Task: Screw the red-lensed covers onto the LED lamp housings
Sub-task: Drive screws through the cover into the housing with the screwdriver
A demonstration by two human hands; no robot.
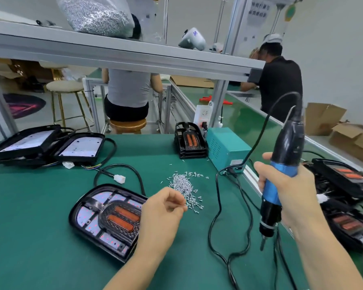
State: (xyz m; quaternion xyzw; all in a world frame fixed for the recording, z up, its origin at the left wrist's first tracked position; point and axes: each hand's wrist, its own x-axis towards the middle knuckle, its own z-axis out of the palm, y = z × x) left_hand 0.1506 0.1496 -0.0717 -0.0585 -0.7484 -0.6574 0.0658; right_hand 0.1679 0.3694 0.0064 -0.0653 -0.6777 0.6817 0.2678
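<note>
gripping the blue-and-black electric screwdriver (279, 181) around its blue barrel, the right hand (289, 197) holds it nearly upright with the bit pointing down, clear of the green bench mat (29, 227), at about 3 o'clock in the view. the left hand (161, 214) hovers at 6 o'clock with fingers curled and fingertips pinched together at the near edge of the loose screw pile (184, 185); whether a screw sits between them is too small to tell. just to the left of that hand, at 8 o'clock, lies the lamp housing (88, 216) with its red-lensed cover (122, 218) seated on top, two orange-red lenses side by side. bare housings (50, 147) are stacked at 10 o'clock. a stack of covers (190, 141) stands at 12 o'clock beside a teal power box (226, 147). more lamps with red lenses (348, 178) lie at 3 o'clock, behind the right hand.
</note>
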